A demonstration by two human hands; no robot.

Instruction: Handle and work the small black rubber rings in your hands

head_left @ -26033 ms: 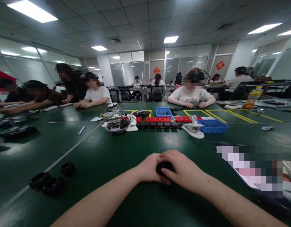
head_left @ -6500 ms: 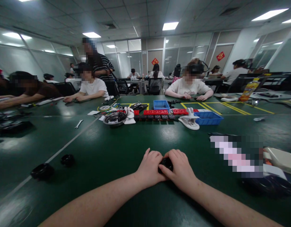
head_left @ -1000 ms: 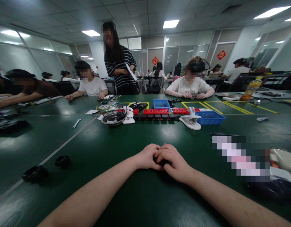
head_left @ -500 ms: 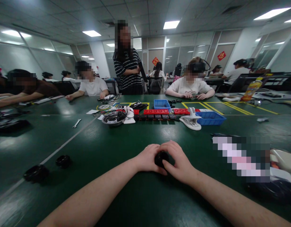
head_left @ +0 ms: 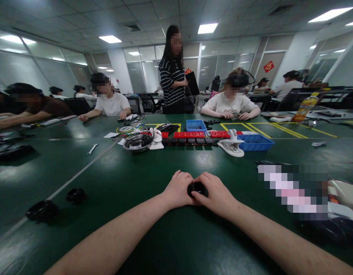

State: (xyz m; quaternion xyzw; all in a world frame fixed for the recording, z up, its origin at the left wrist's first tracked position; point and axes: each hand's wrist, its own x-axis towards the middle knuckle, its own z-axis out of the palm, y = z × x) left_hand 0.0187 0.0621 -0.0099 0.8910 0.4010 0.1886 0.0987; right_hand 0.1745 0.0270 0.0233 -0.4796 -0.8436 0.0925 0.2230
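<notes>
Between my two hands is a small round black object, with a shiny dark top, low over the green table. My left hand wraps its left side, and that hand's thumb is mostly hidden. From the right, my right hand curls round the object with the thumb across its near side. Two similar black ring-shaped parts lie at the left, a larger one and a smaller one.
Farther off are a metal bowl of cables, red and black power strips, a white clamp, a blue bin and a wrench. Black coils lie at right. Several people are around.
My hands have shifted slightly round the black object, and its top now shows more. The standing person in stripes has moved right.
</notes>
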